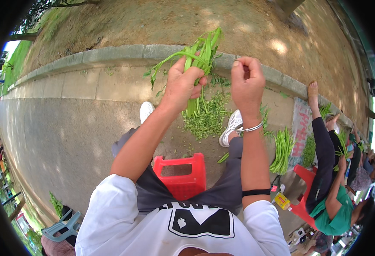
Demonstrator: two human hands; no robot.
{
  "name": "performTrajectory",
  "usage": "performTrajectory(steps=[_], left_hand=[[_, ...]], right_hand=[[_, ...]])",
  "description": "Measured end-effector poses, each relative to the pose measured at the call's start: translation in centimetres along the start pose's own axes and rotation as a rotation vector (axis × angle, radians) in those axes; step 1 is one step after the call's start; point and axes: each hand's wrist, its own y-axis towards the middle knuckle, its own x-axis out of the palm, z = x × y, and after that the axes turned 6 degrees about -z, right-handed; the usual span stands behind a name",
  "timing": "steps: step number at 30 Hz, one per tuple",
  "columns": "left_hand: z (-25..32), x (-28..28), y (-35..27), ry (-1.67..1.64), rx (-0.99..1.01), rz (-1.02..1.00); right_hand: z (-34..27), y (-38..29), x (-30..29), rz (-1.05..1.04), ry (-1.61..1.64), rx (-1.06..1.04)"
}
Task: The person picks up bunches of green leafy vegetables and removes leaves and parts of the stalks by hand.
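My left hand (186, 78) grips a bunch of leafy green stalks (209, 43) above the pavement between my feet. The bunch fans out past my fingers, with a few thin stems bent over to the left, and its lower ends hang below my palm. To the right of it, my right hand (247, 72) is raised with thumb and fingertips pinched together; whether something small is between them cannot be told. A heap of torn leaves (206, 116) lies on the ground under my hands. Farther right lies a pile of long green stems (282, 150).
A red plastic stool (200, 172) stands between my legs. Beyond the leaves runs a stone kerb (110, 57). On the right, a person in a green shirt (333, 214) sits with stalks in hand, near a yellow-labelled bottle (282, 201). A grey-blue plastic chair (61, 227) is at lower left.
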Motion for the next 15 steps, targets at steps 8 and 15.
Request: performTrajectory(steps=[8,15], left_hand=[[0.1,-1.1,-0.7,0.024,0.069,0.019],[-0.3,-0.6,-0.4,0.300,0.187,0.090]], right_hand=[[-0.4,1.7,-4.2,-0.319,0.391,0.232],[-1.5,0.9,-1.9,-0.494,0.324,0.140]])
